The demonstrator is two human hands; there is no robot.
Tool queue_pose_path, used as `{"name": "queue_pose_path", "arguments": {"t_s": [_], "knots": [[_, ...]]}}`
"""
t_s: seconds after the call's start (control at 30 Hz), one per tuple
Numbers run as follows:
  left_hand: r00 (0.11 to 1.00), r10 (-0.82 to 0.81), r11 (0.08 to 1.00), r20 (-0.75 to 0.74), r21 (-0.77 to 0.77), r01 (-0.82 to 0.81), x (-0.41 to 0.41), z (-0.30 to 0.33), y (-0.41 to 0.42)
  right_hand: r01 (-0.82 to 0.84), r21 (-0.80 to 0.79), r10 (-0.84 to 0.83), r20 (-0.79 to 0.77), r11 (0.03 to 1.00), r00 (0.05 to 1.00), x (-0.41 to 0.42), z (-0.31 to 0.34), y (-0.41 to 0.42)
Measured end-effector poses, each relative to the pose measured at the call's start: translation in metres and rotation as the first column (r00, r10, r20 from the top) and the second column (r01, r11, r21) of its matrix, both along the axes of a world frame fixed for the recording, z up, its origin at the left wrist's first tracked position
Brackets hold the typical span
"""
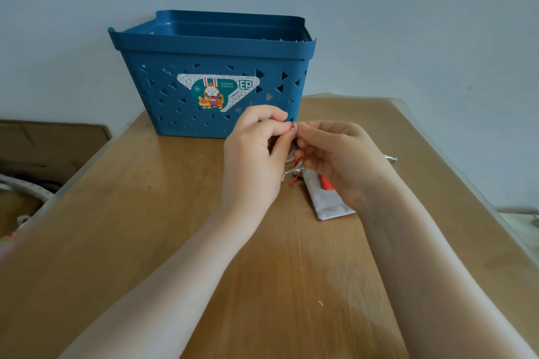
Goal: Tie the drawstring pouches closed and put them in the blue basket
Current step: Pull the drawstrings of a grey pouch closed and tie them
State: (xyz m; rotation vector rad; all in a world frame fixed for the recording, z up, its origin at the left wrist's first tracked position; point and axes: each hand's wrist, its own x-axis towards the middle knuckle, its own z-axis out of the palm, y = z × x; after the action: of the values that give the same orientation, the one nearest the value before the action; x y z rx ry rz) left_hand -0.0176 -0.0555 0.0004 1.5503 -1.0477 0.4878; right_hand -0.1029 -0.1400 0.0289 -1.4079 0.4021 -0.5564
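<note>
A grey drawstring pouch (328,201) with red trim lies on the wooden table (175,213), partly hidden under my right hand (341,157). My left hand (253,148) and my right hand meet just above its mouth. Each pinches the pale drawstring (294,126) between thumb and fingertips. Loose loops of cord and a red tassel (294,178) show between the hands. The blue basket (210,46) stands upright right behind the hands, at the table's far edge. What is inside it is hidden.
A cord end (390,158) pokes out to the right of my right hand. An open cardboard box (43,148) with clutter sits left of the table. The table's right edge runs close beside my right forearm. A wall rises behind the basket.
</note>
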Motion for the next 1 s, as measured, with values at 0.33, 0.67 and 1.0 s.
{"name": "queue_pose_path", "arguments": {"t_s": [0.33, 0.67, 1.0], "knots": [[0.740, -0.262, 0.964, -0.620, -0.211, 0.165, -0.004, -0.003, -0.005, -0.016, 0.285, -0.040, 0.189, 0.958, 0.981, 0.000, 0.004, -0.001], [0.594, -0.394, 0.919, -0.701, -0.281, 0.277, -0.006, 0.014, 0.003, -0.077, 0.405, -0.052, 0.297, 0.911, 0.953, -0.001, 0.006, 0.001], [0.913, -0.254, 0.966, -0.318, -0.030, 0.258, -0.006, 0.011, 0.007, -0.077, 0.267, 0.024, 0.196, 0.961, 0.980, 0.000, 0.002, 0.000]]}}
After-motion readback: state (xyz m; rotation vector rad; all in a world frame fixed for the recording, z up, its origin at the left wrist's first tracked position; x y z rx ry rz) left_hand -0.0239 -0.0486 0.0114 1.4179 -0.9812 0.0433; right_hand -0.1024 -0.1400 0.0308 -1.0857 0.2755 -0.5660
